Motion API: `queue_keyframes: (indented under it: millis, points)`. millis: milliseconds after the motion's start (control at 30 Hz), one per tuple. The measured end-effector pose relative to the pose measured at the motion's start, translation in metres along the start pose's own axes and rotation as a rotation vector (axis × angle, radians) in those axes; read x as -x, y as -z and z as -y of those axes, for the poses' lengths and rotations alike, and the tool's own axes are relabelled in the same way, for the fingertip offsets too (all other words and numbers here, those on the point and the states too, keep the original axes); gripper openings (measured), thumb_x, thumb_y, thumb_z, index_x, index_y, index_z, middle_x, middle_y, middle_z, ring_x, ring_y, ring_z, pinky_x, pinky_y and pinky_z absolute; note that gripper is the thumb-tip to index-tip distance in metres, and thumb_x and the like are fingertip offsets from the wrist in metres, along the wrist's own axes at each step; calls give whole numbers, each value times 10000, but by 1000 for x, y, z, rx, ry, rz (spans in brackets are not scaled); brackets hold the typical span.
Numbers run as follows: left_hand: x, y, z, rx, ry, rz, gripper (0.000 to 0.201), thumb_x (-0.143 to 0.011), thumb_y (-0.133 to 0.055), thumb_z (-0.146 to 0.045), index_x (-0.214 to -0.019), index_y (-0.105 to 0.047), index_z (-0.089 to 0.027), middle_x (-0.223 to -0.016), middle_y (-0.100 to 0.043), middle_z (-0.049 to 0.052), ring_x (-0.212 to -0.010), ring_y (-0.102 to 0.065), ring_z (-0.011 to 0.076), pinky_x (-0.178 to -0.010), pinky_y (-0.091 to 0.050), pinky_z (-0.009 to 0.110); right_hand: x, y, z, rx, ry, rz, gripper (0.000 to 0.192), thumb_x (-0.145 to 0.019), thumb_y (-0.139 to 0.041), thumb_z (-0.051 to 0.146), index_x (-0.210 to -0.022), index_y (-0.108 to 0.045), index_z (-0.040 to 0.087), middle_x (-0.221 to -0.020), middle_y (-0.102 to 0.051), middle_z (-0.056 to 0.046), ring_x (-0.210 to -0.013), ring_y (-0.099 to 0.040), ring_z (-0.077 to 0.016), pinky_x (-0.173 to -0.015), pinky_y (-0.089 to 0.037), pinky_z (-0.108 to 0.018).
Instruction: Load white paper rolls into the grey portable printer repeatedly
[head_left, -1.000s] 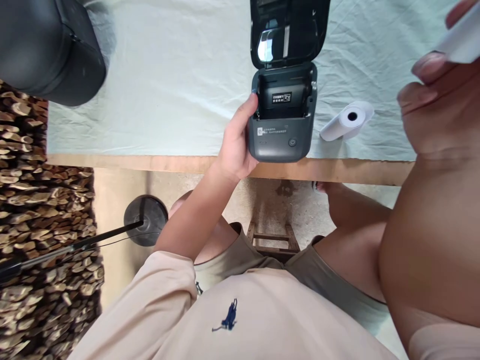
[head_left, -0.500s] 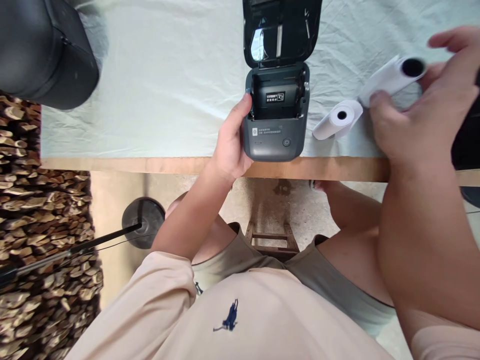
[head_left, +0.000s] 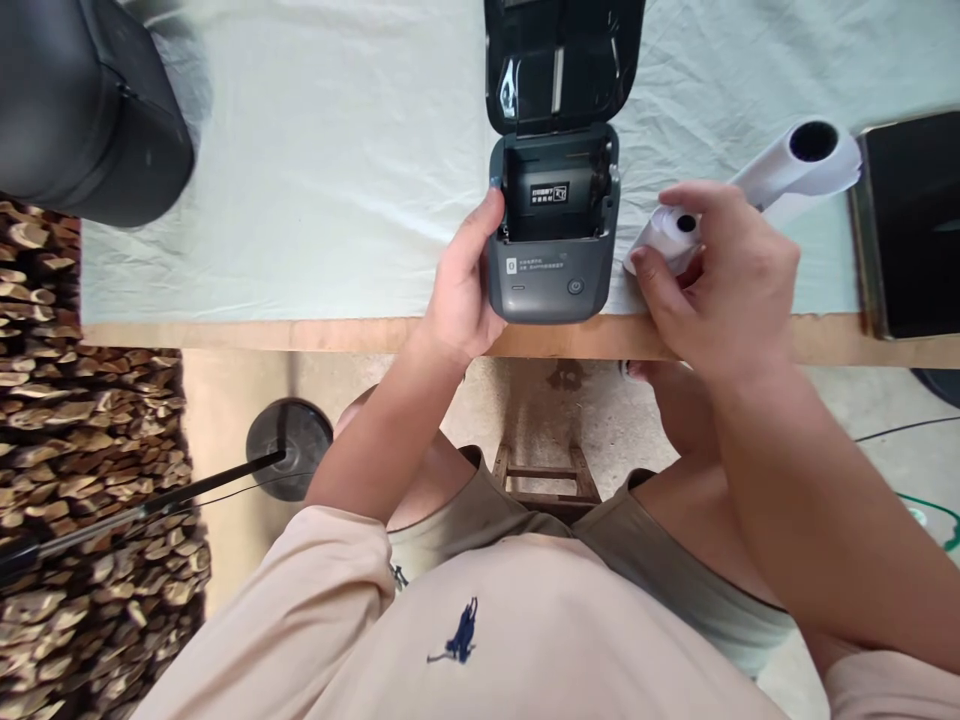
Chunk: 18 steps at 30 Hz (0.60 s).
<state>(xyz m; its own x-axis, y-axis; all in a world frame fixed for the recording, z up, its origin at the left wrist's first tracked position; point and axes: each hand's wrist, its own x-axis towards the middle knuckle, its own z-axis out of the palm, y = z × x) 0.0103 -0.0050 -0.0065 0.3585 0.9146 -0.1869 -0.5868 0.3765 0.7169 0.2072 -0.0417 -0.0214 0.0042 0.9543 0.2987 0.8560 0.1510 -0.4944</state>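
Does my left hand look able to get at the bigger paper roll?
Probably not: your left hand grips the open printer, and your right hand, on the smaller roll, is in between.

- Left hand [head_left: 466,290]: closed in a grip, its thumb [head_left: 486,212] stretched upward, fingers mostly hidden.
- Left forearm [head_left: 390,425]: slants up and rightward, the wrist [head_left: 448,345] nearly straight.
- Right hand [head_left: 720,275]: bent inward, right thumb [head_left: 655,275] and index finger [head_left: 696,197] set in a pinch, the rest partly concealed.
- Right forearm [head_left: 832,490]: enters from lower right, slanting up and leftward.
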Motion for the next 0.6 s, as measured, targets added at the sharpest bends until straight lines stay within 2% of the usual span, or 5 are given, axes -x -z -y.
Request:
queue_keyframes:
  millis: [100, 233, 300, 433, 600]
  points:
    - [0, 2, 0, -14, -2, 31, 390, -997, -405, -384, -1018, -713, -144, -1012, -748, 66, -1394, -520, 267, -1119, -512, 378, -2, -4, -4, -68, -15, 6, 378, -846, -580, 333, -1213, -575, 246, -1157, -670, -56, -741, -616, -114, -803, -550, -328]
    - [0, 3, 1, -26, 9, 45, 414, -1002, -392, -401, -995, -732, -165, -938, -750, 52, -1336, -579, 252, -1079, -533, 330, -3, -5, -8, -184, -170, -7, 636, -727, -687, 324, -1327, -482, 275, -1008, -666, -3, -538, -467, -43, -626, -489, -260]
    - [1, 4, 2, -10, -4, 58, 412, -1000, -401, -401, -969, -734, -159, -906, -748, 53, -1295, -612, 253, -1058, -546, 324, -4, -6, -9, -250, -273, -21, 658, -641, -747, 319, -1255, -516, 254, -962, -657, 8, -526, -440, -28, -569, -440, -237]
    - [1, 3, 1, 34, 4, 95, 390, -999, -418, -380, -971, -726, -142, -910, -754, 53, -1253, -642, 257, -1065, -549, 353, -6, -9, -10, -290, -300, -31, 445, -604, -772, 394, -944, -567, 193, -916, -649, -10, -586, -467, -42, -521, -389, -223]
    - [-1, 3, 0, -19, 40, 29, 384, -990, -431, -404, -939, -739, -180, -964, -776, 76, -1314, -591, 278, -1093, -529, 343, -8, -10, -10, -238, -287, -30, 433, -596, -785, 387, -922, -574, 196, -815, -617, 14, -564, -441, -45, -569, -408, -242]
